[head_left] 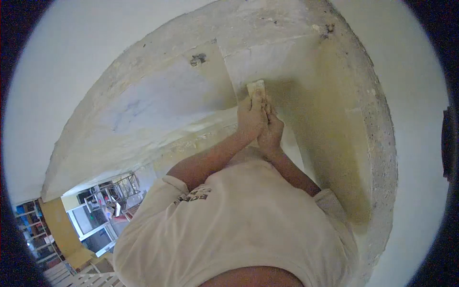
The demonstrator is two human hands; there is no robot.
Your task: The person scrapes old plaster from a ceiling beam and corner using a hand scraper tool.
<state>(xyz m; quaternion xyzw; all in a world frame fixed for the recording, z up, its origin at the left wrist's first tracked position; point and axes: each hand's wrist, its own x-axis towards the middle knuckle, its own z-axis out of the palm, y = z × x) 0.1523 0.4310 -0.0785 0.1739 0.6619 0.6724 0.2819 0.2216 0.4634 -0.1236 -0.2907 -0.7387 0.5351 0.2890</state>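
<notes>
A pale, flat rectangular block (pixel 256 87) rests against the plastered wall surface (pixel 275 60), close to a corner line. Its exact kind cannot be made out. My left hand (pixel 250 117) is closed around the block's lower end, fingers pointing up along it. Pressed up close beside it, my right hand (pixel 271 130) is closed too, with its fingertips at the block's lower edge. The two hands partly cover each other and hide the lower part of the block. Dust or plaster whitens the fingers.
A rough, curved concrete edge (pixel 382 134) frames the recess around my arms. One dark hole (pixel 198 59) marks the wall to the upper left. At lower left appear a white-framed window (pixel 91 225), a metal rack (pixel 126 186) and shelves (pixel 38 234) with assorted items.
</notes>
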